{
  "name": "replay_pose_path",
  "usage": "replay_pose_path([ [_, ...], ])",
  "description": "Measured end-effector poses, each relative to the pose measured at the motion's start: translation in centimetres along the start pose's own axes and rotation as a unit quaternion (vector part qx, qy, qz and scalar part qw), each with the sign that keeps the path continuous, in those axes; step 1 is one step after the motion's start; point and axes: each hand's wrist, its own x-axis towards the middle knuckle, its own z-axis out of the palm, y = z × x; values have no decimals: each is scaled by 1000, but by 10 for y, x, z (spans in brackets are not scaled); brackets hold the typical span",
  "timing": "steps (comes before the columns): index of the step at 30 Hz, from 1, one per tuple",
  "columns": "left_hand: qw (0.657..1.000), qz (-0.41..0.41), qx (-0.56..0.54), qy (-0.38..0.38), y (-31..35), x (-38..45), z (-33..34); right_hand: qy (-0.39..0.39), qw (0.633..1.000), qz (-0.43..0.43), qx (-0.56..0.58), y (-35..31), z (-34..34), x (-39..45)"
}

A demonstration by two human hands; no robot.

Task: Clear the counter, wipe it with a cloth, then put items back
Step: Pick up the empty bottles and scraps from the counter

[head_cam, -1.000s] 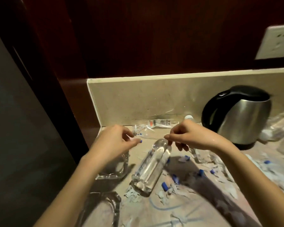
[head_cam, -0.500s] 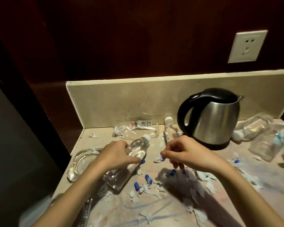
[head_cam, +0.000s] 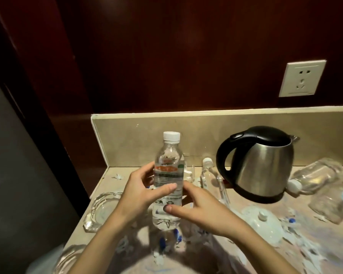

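Note:
A clear water bottle (head_cam: pixel 168 171) with a white cap and an orange label stands upright above the counter (head_cam: pixel 251 254), lifted off it. My left hand (head_cam: pixel 141 192) grips its middle, thumb across the front. My right hand (head_cam: pixel 196 206) holds its lower part from the right, thumb on the front. Scraps of white paper and small blue bits (head_cam: pixel 175 234) litter the beige counter beneath.
A steel kettle (head_cam: pixel 259 165) with a black handle stands at the back right. A second bottle (head_cam: pixel 212 178) lies beside it; more clear bottles (head_cam: pixel 317 177) lie at the far right. A glass ashtray (head_cam: pixel 101 208) sits at the left edge, a white lid (head_cam: pixel 263 222) on the right.
The bottle lay on the counter under my left hand; now it is lifted upright. My right hand has moved from the counter scraps onto the bottle.

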Motion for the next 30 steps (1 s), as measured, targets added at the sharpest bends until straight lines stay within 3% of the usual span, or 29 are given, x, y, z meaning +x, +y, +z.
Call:
replay_pose_path([
  [13, 997, -24, -23, 71, -13, -2, -8, 5, 999, -38, 5, 11, 4, 22],
  [21, 986, -34, 21, 162, -25, 12, -33, 105, 994, 4, 15, 32, -22, 25],
  [26, 978, -60, 45, 194, -42, 18, -41, 157, 986, 16, -46, 41, -46, 14],
  [28, 979, -73, 47, 187, -48, 19, -38, 191, 971, 48, -132, 41, -56, 7],
  [30, 979, -78, 49, 180, -55, 20, -34, 208, 931, 103, -281, 39, -62, 1],
])
